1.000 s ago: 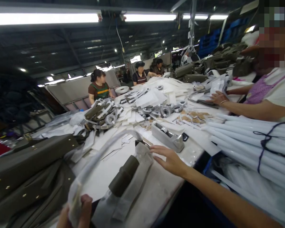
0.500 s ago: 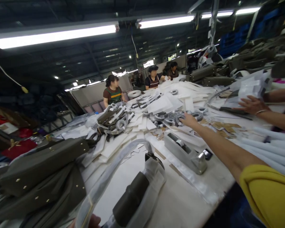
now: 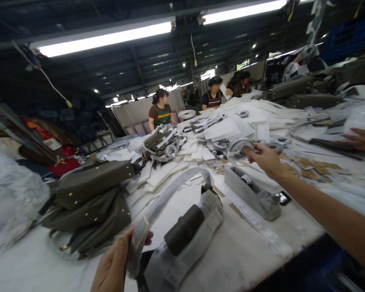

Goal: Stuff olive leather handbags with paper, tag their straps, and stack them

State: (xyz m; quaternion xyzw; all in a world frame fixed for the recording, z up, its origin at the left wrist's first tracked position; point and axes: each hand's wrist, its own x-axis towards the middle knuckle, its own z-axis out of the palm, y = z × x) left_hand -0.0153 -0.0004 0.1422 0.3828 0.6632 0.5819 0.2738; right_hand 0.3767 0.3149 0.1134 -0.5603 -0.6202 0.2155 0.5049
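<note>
My left hand (image 3: 117, 255) is closed round the bag handle (image 3: 167, 205), an arched strip wrapped in translucent film. Below the handle lies an olive bag (image 3: 184, 229), partly covered in pale wrapping, on the table. My right hand (image 3: 266, 160) reaches across the table and pinches a coiled strap (image 3: 239, 147), grey and film-wrapped, lifted a little at the edge of a heap of similar coils. Between my hands stands a grey tape dispenser (image 3: 252, 194).
Olive bags with brass studs (image 3: 93, 194) are stacked at left, beside clear plastic (image 3: 11, 198). White sheets (image 3: 227, 127) and brown card pieces (image 3: 316, 164) cover the table's middle. A co-worker's hand (image 3: 363, 136) is at far right. Several people sit across the table.
My view has swung left. My left hand has come further into view on the handle. My right hand has taken hold of a coil and raised it slightly.
</note>
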